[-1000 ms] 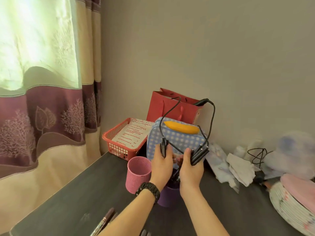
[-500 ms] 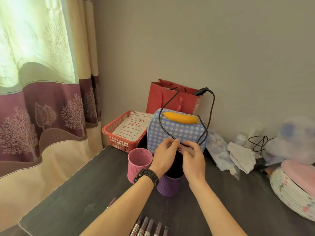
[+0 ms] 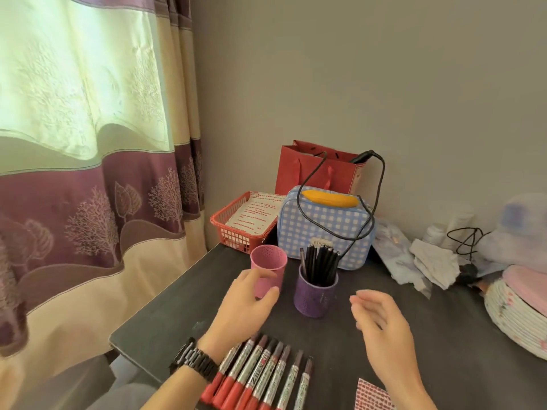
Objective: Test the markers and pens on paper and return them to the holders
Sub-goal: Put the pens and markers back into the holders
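Near the centre of the frame my left hand (image 3: 245,306) spreads loosely in front of the pink holder (image 3: 270,263), fingers and thumb apart at its lower wall; whether they touch it I cannot tell. To its right my right hand (image 3: 381,324) hangs relaxed, fingers loose, holding nothing, just beside the purple holder (image 3: 315,297) full of black pens (image 3: 321,263). Markers (image 3: 260,377) with red ends lie in a row at bottom centre on the dark table (image 3: 444,335).

Plain grey-beige wall (image 3: 355,69) backs a dark matte tabletop (image 3: 444,350); daylight glows through a cream-and-purple tree-patterned fabric curtain (image 3: 88,202) at left.
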Demonstrator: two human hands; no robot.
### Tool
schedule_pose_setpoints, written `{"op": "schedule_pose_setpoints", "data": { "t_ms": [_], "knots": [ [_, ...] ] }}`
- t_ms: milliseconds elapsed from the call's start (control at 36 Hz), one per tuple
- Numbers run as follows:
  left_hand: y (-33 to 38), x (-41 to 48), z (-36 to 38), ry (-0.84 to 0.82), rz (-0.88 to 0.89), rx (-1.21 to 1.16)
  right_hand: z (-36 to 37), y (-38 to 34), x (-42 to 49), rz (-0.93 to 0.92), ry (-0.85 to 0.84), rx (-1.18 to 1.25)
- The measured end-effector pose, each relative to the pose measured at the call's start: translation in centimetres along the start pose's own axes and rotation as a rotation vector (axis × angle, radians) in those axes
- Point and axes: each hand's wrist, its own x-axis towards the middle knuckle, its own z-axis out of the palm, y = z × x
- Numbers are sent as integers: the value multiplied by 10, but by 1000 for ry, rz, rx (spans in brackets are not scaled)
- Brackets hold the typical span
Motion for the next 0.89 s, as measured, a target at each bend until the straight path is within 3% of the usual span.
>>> {"op": "schedule_pose_setpoints", "data": {
  "t_ms": [167, 361, 444, 528, 667, 889],
  "knots": [
    [-37, -49, -31, -27, -157, 261, -1, 25, -56, 177, -93, -62],
    [-49, -79, -38, -199, -373, 518, 10, 44, -90, 298, -303, -274],
    [-46, -85, -32, -211, -378, 571, 17, 45, -94, 255, -374, -487],
    [-41, -86, -24, -204, -386, 652, 26, 44, -95, 178, -332, -654],
    [-34, -74, -18, -320, -434, 659, 52, 37, -91, 123, -309, -829],
    [-22, -49, -16, -501, -437, 625, 83, 25, -63, 239, -377, -956]
  ]
}}
